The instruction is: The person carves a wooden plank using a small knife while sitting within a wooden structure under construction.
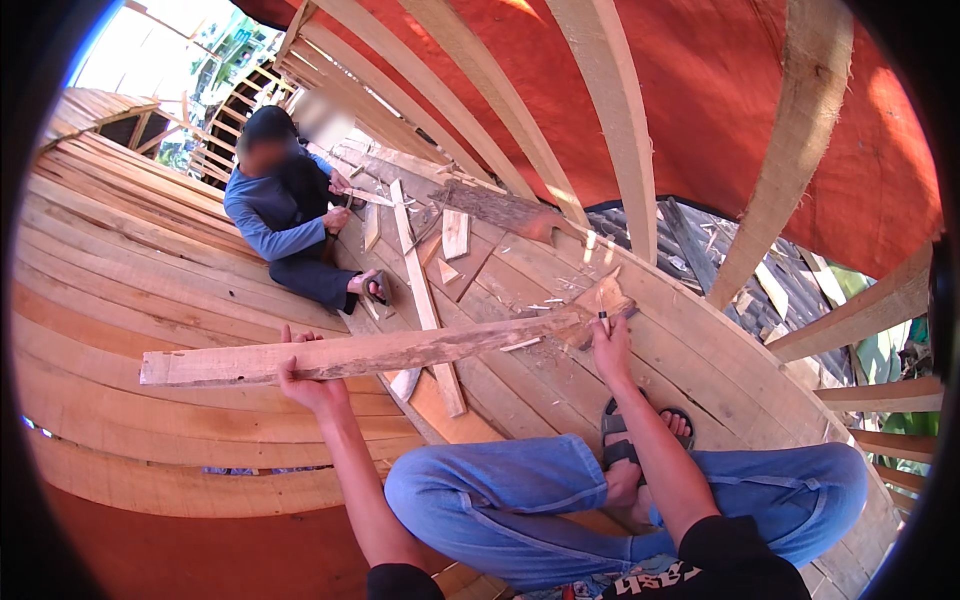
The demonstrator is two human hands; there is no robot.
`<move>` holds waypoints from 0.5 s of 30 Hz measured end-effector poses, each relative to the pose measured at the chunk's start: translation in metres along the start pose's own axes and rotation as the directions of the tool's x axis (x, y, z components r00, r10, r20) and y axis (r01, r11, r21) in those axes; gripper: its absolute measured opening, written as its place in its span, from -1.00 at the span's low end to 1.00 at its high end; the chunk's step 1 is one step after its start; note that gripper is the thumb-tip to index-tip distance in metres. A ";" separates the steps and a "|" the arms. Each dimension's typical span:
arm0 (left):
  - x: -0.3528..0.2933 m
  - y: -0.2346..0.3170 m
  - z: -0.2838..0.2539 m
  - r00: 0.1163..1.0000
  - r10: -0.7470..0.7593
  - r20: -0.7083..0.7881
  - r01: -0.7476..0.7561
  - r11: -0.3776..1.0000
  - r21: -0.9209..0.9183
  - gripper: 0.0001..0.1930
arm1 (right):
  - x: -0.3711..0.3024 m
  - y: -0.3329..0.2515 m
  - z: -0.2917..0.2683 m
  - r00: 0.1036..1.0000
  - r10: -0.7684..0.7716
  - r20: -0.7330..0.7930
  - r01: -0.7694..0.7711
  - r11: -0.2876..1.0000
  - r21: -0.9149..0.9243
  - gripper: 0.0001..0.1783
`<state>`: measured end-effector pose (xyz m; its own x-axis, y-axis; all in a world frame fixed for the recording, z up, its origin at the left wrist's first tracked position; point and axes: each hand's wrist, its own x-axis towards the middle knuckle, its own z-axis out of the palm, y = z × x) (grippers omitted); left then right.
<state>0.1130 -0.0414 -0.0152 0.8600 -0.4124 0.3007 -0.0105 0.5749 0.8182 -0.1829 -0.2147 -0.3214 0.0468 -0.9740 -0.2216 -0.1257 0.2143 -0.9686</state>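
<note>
A long, rough-edged timber (430,345) lies across in front of me, its squared end at left and a wider, knotted end at right. My left hand (312,385) grips it from below near the squared end, fingers wrapped around the edge. By the knotted end, my right hand (612,350) is closed on a slim tool (603,316) with a dark part and a pale tip; its exact kind is too small to make out. The tool's tip is over the timber's knotted end.
Another person (285,205) sits at the far left, holding a light wood strip. Between us lie a long batten (425,290), a bark-edged log piece (495,208), offcuts (455,235) and shavings. Curved ribs (615,110) rise at right before red sheeting (710,90). The planked floor (700,375) curves upward at left.
</note>
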 end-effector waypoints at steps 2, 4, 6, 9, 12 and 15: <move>0.004 -0.002 0.003 0.995 0.027 -0.091 -0.024 0.999 0.036 -0.40 | 0.011 -0.003 -0.014 0.999 -0.008 0.031 0.007 0.999 0.038 -0.69; 0.003 -0.001 0.003 0.991 0.046 -0.128 -0.038 0.997 0.060 -0.43 | 0.008 -0.011 -0.021 0.998 0.007 0.064 -0.010 0.999 0.039 -0.69; 0.000 -0.003 0.001 0.993 0.048 -0.106 -0.041 0.997 0.069 -0.44 | -0.004 -0.025 -0.019 0.994 0.050 0.093 -0.051 0.999 0.005 -0.69; 0.000 -0.005 0.009 0.996 0.017 -0.086 -0.016 1.000 0.020 -0.42 | -0.031 -0.035 -0.003 0.978 -0.016 0.208 0.011 1.000 0.024 -0.70; 0.005 -0.005 0.001 0.999 -0.007 0.035 0.009 0.998 -0.062 -0.45 | -0.066 -0.049 0.016 0.927 -0.082 0.365 0.095 0.995 -0.017 -0.69; -0.003 -0.001 0.011 0.999 -0.011 -0.045 0.008 0.998 -0.055 -0.47 | -0.097 -0.076 0.024 0.860 -0.136 0.493 0.146 0.989 0.017 -0.70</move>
<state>0.1046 -0.0485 -0.0110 0.8820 -0.3864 0.2698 0.0245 0.6094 0.7925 -0.1540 -0.1347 -0.2286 0.5454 -0.8303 -0.1145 -0.1004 0.0709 -0.9924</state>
